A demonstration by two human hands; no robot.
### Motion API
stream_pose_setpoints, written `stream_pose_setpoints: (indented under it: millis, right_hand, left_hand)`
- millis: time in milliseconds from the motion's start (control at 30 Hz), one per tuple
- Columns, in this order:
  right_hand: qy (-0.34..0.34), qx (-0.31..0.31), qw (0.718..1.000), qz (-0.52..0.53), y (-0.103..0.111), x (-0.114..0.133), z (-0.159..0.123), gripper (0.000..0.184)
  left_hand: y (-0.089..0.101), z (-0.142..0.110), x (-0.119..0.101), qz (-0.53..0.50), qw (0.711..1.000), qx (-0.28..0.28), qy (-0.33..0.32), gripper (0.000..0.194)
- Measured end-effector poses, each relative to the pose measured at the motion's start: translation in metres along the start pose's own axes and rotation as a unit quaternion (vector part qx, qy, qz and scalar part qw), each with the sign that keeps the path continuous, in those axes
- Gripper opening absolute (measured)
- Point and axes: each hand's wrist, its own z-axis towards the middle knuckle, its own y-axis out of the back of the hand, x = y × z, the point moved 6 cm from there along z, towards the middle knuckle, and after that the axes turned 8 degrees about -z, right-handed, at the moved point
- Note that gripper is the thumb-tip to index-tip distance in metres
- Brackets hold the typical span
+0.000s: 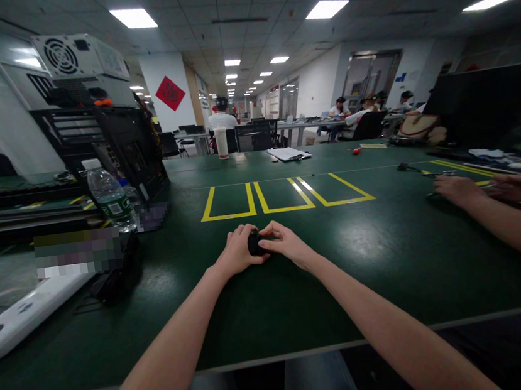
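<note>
A small round black object (254, 244) is between my two hands, just above or on the green table (274, 307); its exact kind is too small to tell. My left hand (237, 248) wraps round its left side, fingers on top and thumb below. From the right, my right hand (285, 242) pinches at its edge with thumb and fingers. Beyond my hands, yellow tape outlines (229, 216) mark the tabletop. What lies under my palms is hidden.
On the left stand a water bottle (111, 197), a white power strip (33, 314) and an open computer case (126, 148). A cup (221, 143) and a clipboard (289, 153) lie farther back. Another person's hands (462, 189) work at the right.
</note>
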Motion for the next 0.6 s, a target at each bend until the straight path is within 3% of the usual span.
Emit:
stream_pose_setpoints:
  millis: [200, 400, 600]
  right_hand:
    - [-0.04, 0.012, 0.999, 0.003, -0.002, -0.01, 0.004, 0.031]
    - [0.019, 0.057, 0.998, 0.03, -0.005, 0.0, 0.0, 0.033]
    - [0.002, -0.01, 1.0, -0.018, -0.001, -0.004, 0.002, 0.025]
  left_hand:
    - [-0.001, 0.001, 0.002, 0.012, 1.0, -0.004, 0.003, 0.053]
    - [-0.001, 0.0, 0.002, 0.012, 1.0, -0.003, 0.008, 0.054]
    - [0.001, 0.0, 0.0, -0.003, 1.0, 0.001, 0.016, 0.053]
